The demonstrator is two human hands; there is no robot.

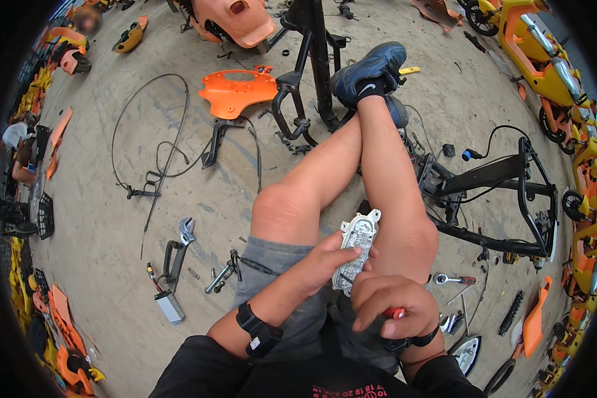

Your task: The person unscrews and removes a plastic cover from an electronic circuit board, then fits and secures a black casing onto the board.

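Note:
Above my lap, my left hand point(335, 264) grips a white oval lamp unit point(358, 242) with a clear ribbed face and small mounting ears. The thumb lies across its face. My right hand point(390, 302) is closed round a screwdriver point(395, 312); part of its red handle shows between the fingers. Its thin dark shaft points at the lower end of the lamp unit, but whether the tip touches a screw I cannot tell. The palm side of the right hand is hidden.
On the concrete left lie an adjustable wrench point(186, 231), a silver box with wires point(170, 308) and a looped cable point(172, 146). An orange panel point(235, 93) lies ahead. Right are a black frame point(497, 172), a ratchet point(454, 279) and an orange strip point(534, 325). Yellow scooters point(544, 53) line the right.

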